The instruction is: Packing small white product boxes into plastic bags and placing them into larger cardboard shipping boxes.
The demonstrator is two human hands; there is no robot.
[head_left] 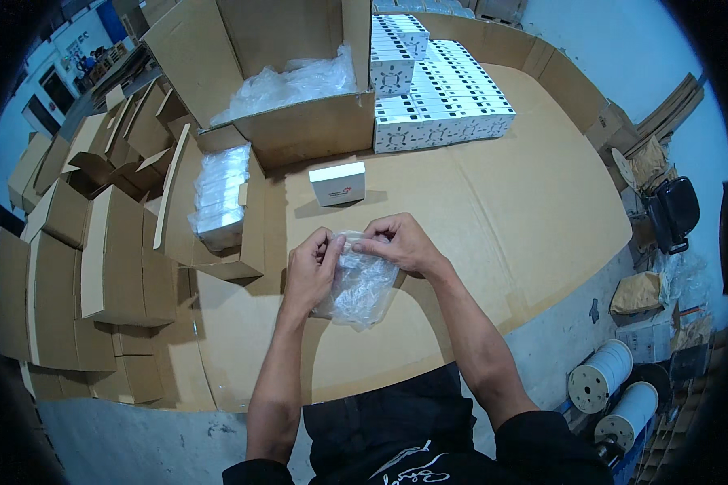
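The left hand (309,263) and right hand (404,242) both pinched the far edge of a clear plastic bag (360,287), thumbs closed against fingers, perhaps to part its mouth. It was between them, over the near middle of the table (477,218), its long axis running near to far, the loose end pointing near. A small white box (337,184) stood just beyond, probably for easy reach, its long side left to right. Wrapped boxes (221,190) sat in an open carton (253,218) to the left, likely to stay together
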